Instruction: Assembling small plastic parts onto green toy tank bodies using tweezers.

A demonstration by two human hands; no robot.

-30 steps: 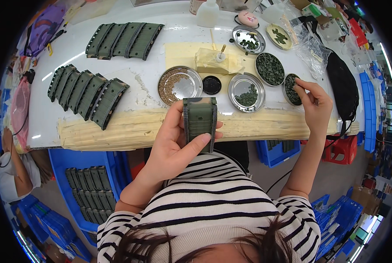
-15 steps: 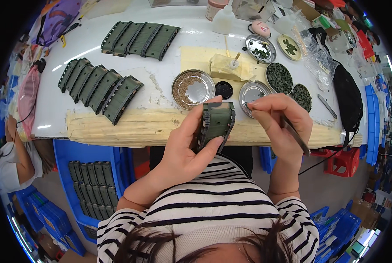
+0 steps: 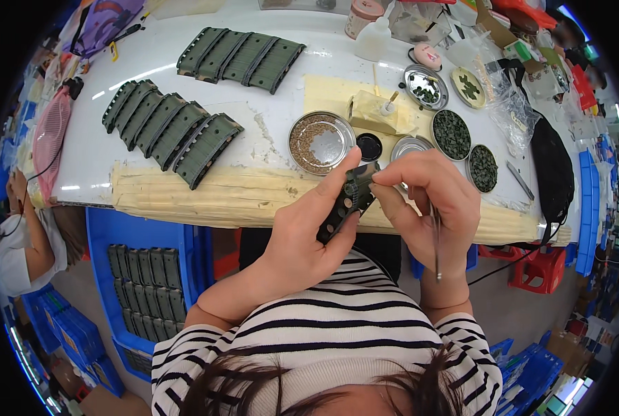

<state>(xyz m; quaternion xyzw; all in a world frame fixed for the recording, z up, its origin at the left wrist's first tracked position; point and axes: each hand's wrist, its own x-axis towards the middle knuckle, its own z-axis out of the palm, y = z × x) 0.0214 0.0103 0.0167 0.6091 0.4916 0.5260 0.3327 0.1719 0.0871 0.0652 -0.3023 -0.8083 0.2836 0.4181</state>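
Observation:
My left hand (image 3: 299,229) grips a dark green, tank-like model piece (image 3: 348,202) with a toothed track edge and round wheels along its side. The piece is tilted, with its wheeled side showing. Closed around thin metal tweezers (image 3: 437,243), my right hand (image 3: 434,197) has its thumb and forefinger at the far right edge of the piece. Whether those fingertips also pinch a small part is too small to tell. Just beyond both hands lie a round metal tin of brown bits (image 3: 321,142) and a small black dish (image 3: 369,146). A metal dish (image 3: 408,147) is partly hidden behind my right hand.
Similar green pieces stand in two rows (image 3: 240,59) (image 3: 174,132) at the left. Tins of dark green bits (image 3: 452,135) (image 3: 482,168) and a tool (image 3: 520,182) lie at the right. A wrapped block (image 3: 382,114) stands behind. A blue crate (image 3: 143,222) holds more pieces.
My left hand has turned the model piece so its wheeled side shows. My right hand has moved left to the piece, and the tweezers now point more steeply down.

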